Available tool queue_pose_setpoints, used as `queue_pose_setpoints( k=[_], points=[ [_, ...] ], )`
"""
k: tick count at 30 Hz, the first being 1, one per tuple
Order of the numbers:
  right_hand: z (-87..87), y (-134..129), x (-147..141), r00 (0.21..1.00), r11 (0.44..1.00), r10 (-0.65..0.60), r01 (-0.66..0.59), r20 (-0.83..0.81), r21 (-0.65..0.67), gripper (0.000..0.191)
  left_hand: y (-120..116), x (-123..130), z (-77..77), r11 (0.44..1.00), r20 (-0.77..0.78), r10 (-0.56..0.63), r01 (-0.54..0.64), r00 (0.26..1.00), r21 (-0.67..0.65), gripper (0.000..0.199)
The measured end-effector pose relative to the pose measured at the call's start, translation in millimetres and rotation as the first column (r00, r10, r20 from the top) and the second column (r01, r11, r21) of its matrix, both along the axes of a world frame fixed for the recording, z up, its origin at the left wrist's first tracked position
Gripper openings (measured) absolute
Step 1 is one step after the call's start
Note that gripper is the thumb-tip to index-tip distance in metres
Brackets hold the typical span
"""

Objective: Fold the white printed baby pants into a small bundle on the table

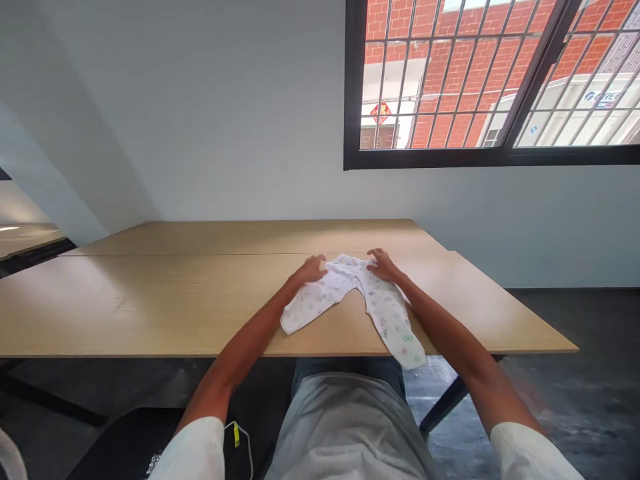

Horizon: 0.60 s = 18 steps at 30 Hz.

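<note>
Small white printed trousers (350,280) lie on the wooden table (175,300), waistband towards the wall and legs spread towards me. The right-hand leg hangs a little over the table's front edge. At the left end of the waistband, my left hand (313,268) has its fingers closed on the cloth. My right hand (384,265) is at the other end of the waistband, thumb and index finger apart, touching the fabric.
Behind the table stands a pale wall (240,120) with a barred window (450,159) at the upper right. A black chair (130,443) and a white cable with a yellow tag (237,435) are below the table's front edge at the left.
</note>
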State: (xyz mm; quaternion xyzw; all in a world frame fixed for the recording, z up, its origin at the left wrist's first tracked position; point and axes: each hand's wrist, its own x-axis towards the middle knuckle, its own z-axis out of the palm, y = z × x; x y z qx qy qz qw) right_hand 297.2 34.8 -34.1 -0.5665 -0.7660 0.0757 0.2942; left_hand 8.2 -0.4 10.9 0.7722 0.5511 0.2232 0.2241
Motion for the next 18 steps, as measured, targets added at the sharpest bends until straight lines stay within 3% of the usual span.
queue_pose_setpoints(
  k=[2,5,7,8,9,11,13,16,18],
  points=[
    [-23.7,0.8,2.4,0.989,0.995,0.103,-0.104,0.108,0.006,0.03,-39.2,18.0,-19.3,0.964,-0.115,-0.254,0.261,0.96,0.045,0.044],
    [-34.6,4.6,8.0,0.966,0.984,0.178,-0.174,0.188,-0.041,0.034,-115.6,57.5,-41.5,0.753,-0.234,-0.615,0.649,0.753,0.108,0.066],
    [-33.8,7.7,12.4,0.97,0.993,0.108,-0.095,0.217,-0.071,0.036,-161.1,82.0,-53.3,0.635,-0.34,-0.703,0.767,0.625,0.094,0.091],
    [-32.7,8.0,15.0,0.97,0.996,0.061,-0.042,0.234,-0.085,0.036,-178.4,90.5,-58.4,0.606,-0.401,-0.705,0.791,0.585,0.088,0.1],
    [-31.4,7.1,18.1,0.967,0.995,0.02,0.005,0.252,-0.098,0.036,-191.1,95.5,-63.0,0.608,-0.46,-0.675,0.788,0.577,0.096,0.104],
    [-29.0,1.3,26.0,0.958,0.992,-0.029,0.063,0.285,-0.11,0.036,-202.5,93.4,-69.0,0.675,-0.527,-0.57,0.725,0.63,0.138,0.1],
    [-27.2,-9.5,36.0,0.952,0.994,-0.044,0.071,0.301,-0.081,0.039,-200.0,75.9,-69.5,0.749,-0.512,-0.485,0.639,0.709,0.176,0.081],
    [-25.6,-34.4,51.9,0.958,0.999,0.032,-0.034,0.284,0.001,0.045,-187.3,29.1,-60.8,0.811,-0.373,-0.477,0.562,0.796,0.162,0.04],
    [-24.8,-57.9,60.4,0.955,0.985,0.167,-0.171,0.243,-0.005,0.04,-179.8,-6.9,-52.8,0.835,-0.206,-0.507,0.536,0.837,0.125,0.032]
  ],
)
